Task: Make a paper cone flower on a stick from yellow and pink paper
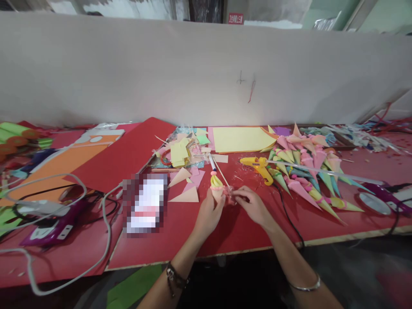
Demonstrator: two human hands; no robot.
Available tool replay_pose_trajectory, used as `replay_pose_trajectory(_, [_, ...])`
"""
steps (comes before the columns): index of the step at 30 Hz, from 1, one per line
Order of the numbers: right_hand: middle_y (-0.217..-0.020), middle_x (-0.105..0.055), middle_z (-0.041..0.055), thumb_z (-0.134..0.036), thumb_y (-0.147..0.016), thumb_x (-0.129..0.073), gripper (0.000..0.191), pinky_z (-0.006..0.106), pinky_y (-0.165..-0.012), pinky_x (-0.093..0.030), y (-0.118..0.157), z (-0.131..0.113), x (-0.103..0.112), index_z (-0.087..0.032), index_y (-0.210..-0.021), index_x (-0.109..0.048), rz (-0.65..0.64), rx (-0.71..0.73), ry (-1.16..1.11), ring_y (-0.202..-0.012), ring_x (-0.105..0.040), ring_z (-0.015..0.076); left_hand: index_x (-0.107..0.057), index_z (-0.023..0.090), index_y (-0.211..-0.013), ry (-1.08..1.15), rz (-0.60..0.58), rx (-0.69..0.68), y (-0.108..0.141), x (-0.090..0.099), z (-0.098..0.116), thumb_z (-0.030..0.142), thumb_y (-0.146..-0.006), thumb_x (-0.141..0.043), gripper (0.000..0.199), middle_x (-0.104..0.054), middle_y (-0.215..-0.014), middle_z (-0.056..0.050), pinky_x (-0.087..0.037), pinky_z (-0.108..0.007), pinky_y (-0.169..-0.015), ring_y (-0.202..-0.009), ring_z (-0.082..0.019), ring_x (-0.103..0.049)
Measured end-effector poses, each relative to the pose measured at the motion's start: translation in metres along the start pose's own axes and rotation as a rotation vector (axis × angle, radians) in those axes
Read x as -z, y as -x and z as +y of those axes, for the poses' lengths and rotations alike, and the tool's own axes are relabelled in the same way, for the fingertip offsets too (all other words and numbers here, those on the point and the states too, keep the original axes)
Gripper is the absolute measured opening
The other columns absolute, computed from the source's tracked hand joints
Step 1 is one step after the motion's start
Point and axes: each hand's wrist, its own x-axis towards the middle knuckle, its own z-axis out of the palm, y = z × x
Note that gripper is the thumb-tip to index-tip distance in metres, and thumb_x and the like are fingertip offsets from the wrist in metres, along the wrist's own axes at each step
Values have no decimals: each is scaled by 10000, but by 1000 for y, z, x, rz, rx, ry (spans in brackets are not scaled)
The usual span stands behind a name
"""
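My left hand (208, 215) is closed around a small paper cone (218, 191) in pale peach. Pink trim rings its rim and yellow paper folds rise from the top. Beside the cone, my right hand (252, 204) pinches a small pinkish, partly see-through piece (230, 196), too blurred to name. A yellow glue gun (257, 165) lies right of the hands, its black cord running to the table's front edge. Just beyond the cone are a pen (212, 162) and a thin stick (222, 171). Cut paper triangles (186, 195) lie left of my left hand.
Finished-looking paper cones (310, 165) are heaped at the right. A phone (146, 205), blurred out, lies left of the triangles. Purple power strips (59, 227) and a white cable (107, 231) occupy the left. Yellow sheets (241, 139) and paper scraps (180, 152) lie along the back, before a pale partition (193, 73).
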Motion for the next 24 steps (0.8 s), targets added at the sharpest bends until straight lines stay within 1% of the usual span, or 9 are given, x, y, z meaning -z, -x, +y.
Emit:
replay_pose_trajectory(2, [-827,-562,37,-246,-778,-486,198,278,-689,-431,-1,-2,0,-212,-891,-644,-29,-5,-70,-771,-541,157,-446,163,-993,-13,-26,-6,1,3,0,368,-829,-381,270,-595,-1008,-94,-410,-317,-778,-943,-217,-560])
replay_pose_trajectory(6, [-793,-563,32,-249,-726,-556,179,263,-610,-424,-3,-5,-2,-196,-870,-649,-29,-25,-8,-663,-520,139,-445,170,-1028,-58,-37,1,0,6,-1,387,-830,-368,303,-606,-996,-94,-412,-327,-773,-940,-233,-567])
replay_pose_trajectory(9, [-825,-582,40,-234,-762,-509,174,274,-670,-430,-3,-6,-1,-205,-854,-655,-63,5,-11,-735,-543,155,-446,172,-1001,-90,-35,9,0,6,-2,387,-823,-376,288,-620,-953,-90,-420,-329,-750,-901,-239,-583])
replay_pose_trajectory(12, [-831,-602,45,-229,-804,-445,212,288,-731,-424,-3,-5,1,-210,-816,-656,-84,46,-26,-810,-556,171,-447,171,-959,-104,-34,-6,-1,5,-3,385,-826,-367,264,-624,-934,-89,-424,-325,-734,-877,-235,-589])
replay_pose_trajectory(14, [-800,-609,45,-210,-794,-452,201,287,-704,-424,-3,-4,2,-203,-789,-653,-76,47,-3,-774,-560,172,-450,171,-947,-108,-39,-4,-1,5,-2,388,-827,-364,263,-628,-921,-87,-423,-323,-733,-866,-232,-591])
replay_pose_trajectory(18, [-743,-605,35,-185,-718,-546,114,266,-611,-418,-3,-4,2,-189,-763,-650,-78,0,28,-675,-553,160,-463,170,-950,-131,-39,1,0,6,1,378,-827,-365,262,-628,-925,-87,-416,-324,-737,-869,-234,-588])
replay_pose_trajectory(24, [-779,-596,35,-173,-696,-567,96,257,-619,-417,-3,-7,1,-187,-749,-646,-99,14,15,-692,-557,154,-484,164,-960,-176,-40,18,2,8,5,360,-814,-390,262,-633,-906,-95,-414,-319,-726,-851,-240,-592])
